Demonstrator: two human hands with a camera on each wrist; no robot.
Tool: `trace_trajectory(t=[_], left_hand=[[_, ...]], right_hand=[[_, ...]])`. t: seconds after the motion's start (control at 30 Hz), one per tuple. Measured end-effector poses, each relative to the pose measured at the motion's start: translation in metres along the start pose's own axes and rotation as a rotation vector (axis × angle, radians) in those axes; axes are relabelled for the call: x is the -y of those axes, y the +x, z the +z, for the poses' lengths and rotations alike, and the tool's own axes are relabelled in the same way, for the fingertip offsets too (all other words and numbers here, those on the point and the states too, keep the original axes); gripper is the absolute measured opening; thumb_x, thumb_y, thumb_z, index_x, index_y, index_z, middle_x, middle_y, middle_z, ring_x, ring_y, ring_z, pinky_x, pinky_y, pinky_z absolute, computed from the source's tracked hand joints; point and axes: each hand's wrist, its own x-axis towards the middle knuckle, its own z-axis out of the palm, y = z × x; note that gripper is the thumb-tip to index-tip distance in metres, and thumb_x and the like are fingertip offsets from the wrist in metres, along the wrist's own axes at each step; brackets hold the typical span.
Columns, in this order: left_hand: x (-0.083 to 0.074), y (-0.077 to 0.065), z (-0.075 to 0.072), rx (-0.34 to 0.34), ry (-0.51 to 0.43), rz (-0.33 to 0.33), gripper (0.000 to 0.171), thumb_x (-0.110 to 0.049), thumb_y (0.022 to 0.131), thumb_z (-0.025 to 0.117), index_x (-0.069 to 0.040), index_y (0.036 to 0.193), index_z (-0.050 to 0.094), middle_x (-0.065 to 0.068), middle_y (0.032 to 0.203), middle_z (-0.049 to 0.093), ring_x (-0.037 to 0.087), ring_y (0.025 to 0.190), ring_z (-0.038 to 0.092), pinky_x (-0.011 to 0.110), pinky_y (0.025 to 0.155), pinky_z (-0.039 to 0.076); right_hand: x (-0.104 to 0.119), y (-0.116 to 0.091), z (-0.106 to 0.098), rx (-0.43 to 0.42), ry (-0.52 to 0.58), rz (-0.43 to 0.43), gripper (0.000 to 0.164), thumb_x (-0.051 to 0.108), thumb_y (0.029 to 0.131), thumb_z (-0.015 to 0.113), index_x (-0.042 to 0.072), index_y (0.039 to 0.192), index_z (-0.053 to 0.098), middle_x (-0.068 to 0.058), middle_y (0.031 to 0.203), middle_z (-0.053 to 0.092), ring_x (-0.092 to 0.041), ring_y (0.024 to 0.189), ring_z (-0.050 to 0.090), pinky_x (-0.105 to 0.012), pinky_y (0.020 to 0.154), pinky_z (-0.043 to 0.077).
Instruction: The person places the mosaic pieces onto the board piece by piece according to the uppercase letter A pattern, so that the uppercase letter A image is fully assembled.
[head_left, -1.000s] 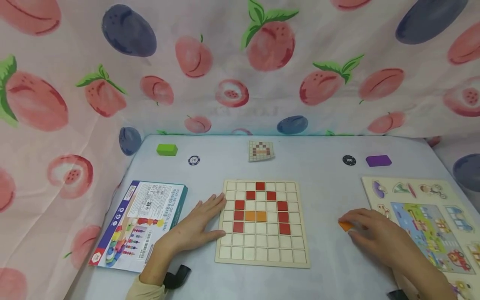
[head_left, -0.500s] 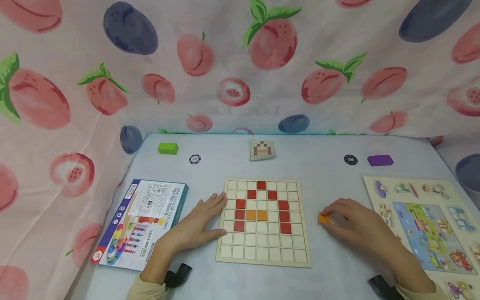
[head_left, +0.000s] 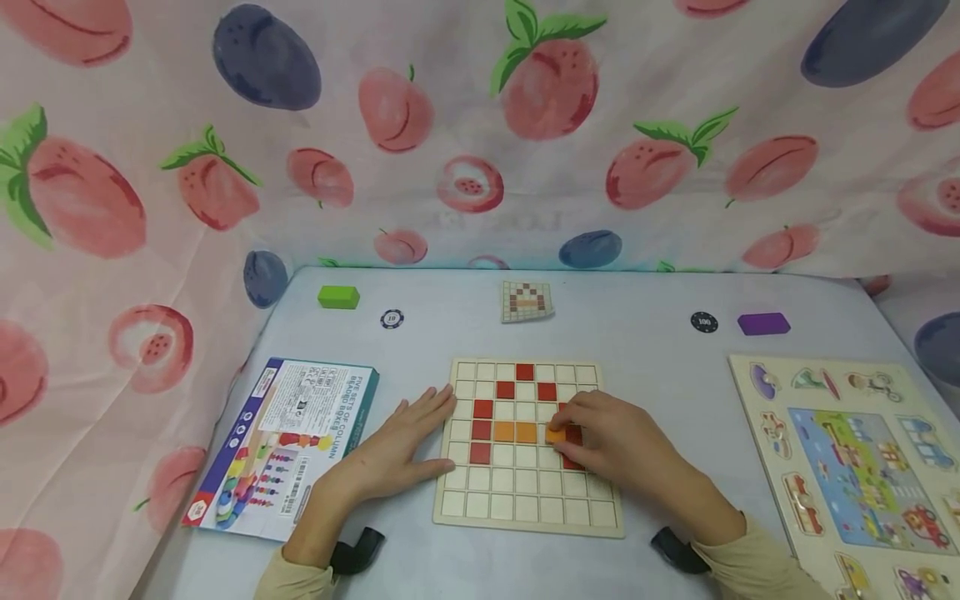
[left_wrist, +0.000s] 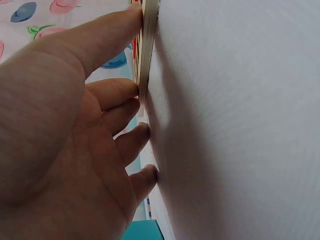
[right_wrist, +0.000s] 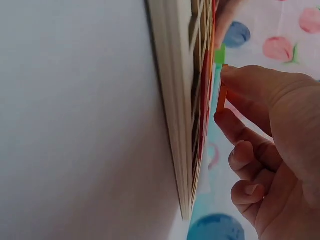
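A square wooden grid board (head_left: 514,507) lies mid-table, with several red tiles (head_left: 482,409) and two orange tiles (head_left: 514,432) set in its cells. My right hand (head_left: 626,433) is over the board's right side, thumb and fingertip pinching another orange tile (right_wrist: 222,91) just above the surface, beside the right column of red tiles, which the fingers partly cover. At the board's left edge my left hand (head_left: 397,454) rests on the table, fingers spread and fairly straight, with thumb and fingertips touching the edge (left_wrist: 146,47).
A patterned card (head_left: 527,302) lies behind the board. A green block (head_left: 338,297), a purple block (head_left: 763,324) and two round chips, one white-rimmed (head_left: 392,319) and one black (head_left: 704,322), lie at the back. A bead box (head_left: 300,433) is left, a picture puzzle (head_left: 757,400) right.
My right hand has moved left from beside the picture puzzle to above the grid board, carrying the orange tile. The left hand has stayed at the board's edge.
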Motion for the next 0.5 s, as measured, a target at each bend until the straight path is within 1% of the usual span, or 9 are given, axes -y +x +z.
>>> trace_trajectory(t=[0.2, 0.3, 0.5], left_hand=[[-0.0012, 0.0002, 0.0007, -0.001, 0.003, 0.001, 0.085, -0.034, 0.097, 0.078, -0.011, 0.167, 0.035, 0.004, 0.18, 0.024, 0.033, 0.169, 0.016, 0.063, 0.137, 0.014], [-0.0013, 0.0005, 0.0007, 0.0, 0.01, 0.003, 0.085, -0.035, 0.098, 0.077, -0.011, 0.167, 0.035, 0.003, 0.18, 0.023, 0.033, 0.169, 0.016, 0.063, 0.137, 0.014], [-0.0015, 0.0006, 0.0001, 0.0, 0.022, 0.002, 0.085, -0.035, 0.098, 0.077, -0.011, 0.167, 0.035, 0.004, 0.179, 0.024, 0.033, 0.169, 0.017, 0.064, 0.136, 0.015]], right_hand=[[0.0066, 0.0052, 0.0051, 0.029, -0.046, -0.002, 0.018, 0.029, 0.086, 0.09, 0.025, 0.1, 0.079, 0.007, 0.106, 0.076, -0.01, 0.097, 0.068, -0.033, 0.084, 0.063], [0.0074, 0.0057, 0.0061, 0.042, -0.064, -0.003, 0.018, 0.028, 0.086, 0.089, 0.024, 0.1, 0.079, 0.006, 0.106, 0.077, -0.012, 0.097, 0.067, -0.034, 0.085, 0.062], [0.0071, 0.0056, 0.0074, 0.035, -0.06, -0.01, 0.018, 0.028, 0.086, 0.09, 0.022, 0.101, 0.08, 0.006, 0.105, 0.076, -0.014, 0.099, 0.066, -0.036, 0.089, 0.061]])
